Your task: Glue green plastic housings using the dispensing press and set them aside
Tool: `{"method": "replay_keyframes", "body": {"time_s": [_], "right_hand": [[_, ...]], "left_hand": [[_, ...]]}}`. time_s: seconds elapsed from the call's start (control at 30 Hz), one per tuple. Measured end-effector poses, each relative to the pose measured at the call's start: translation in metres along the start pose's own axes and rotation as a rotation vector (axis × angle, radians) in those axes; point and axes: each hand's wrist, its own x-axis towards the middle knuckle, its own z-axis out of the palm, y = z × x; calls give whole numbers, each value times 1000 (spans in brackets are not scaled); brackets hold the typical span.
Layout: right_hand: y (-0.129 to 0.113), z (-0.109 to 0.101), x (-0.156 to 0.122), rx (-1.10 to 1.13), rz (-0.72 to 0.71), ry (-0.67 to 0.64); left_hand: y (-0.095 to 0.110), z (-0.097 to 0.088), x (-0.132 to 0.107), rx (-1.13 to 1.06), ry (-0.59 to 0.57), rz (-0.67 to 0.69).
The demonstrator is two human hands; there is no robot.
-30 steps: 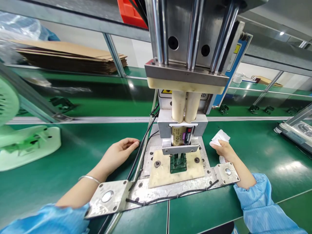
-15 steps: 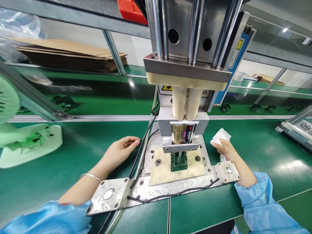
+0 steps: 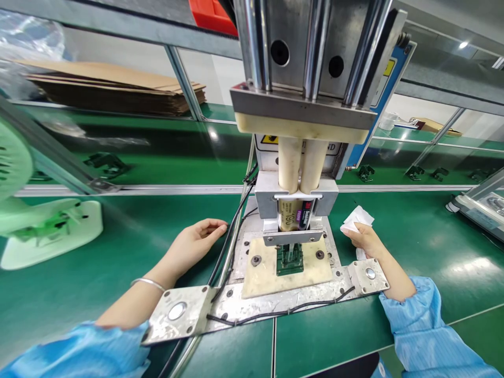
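Beside the black cables (image 3: 226,239), my left hand (image 3: 195,244) lies on the green table with its fingers loosely curled and nothing visible in them. On the other side of the press, my right hand (image 3: 366,239) grips a crumpled white wipe (image 3: 357,218). Between my hands stands a metal dispensing press (image 3: 303,107), its two cream plungers (image 3: 301,163) reaching into a double adhesive cartridge (image 3: 293,214). Below the nozzle, a dark green part (image 3: 290,265) sits in a cream fixture plate (image 3: 255,281). My forearms pass beside the left push button (image 3: 177,311) and right push button (image 3: 370,273).
At the left is a light green fan (image 3: 51,228). Cardboard sheets (image 3: 114,86) are stacked on the back shelf, and small black parts (image 3: 366,173) sit along the rear strip. A weighing scale (image 3: 482,205) stands at the right edge. A red bin (image 3: 212,18) is overhead.
The camera view has shifted slightly. Both hands keep their places beside the press, and the wipe stays in my right hand.
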Motion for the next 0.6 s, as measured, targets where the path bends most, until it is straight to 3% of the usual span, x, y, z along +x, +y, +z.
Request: {"method": "replay_keyframes", "body": {"time_s": [0.6], "right_hand": [[1,0,1,-18,-10,21]], "left_hand": [[6,-1,-4,2,-11,-2]]}}
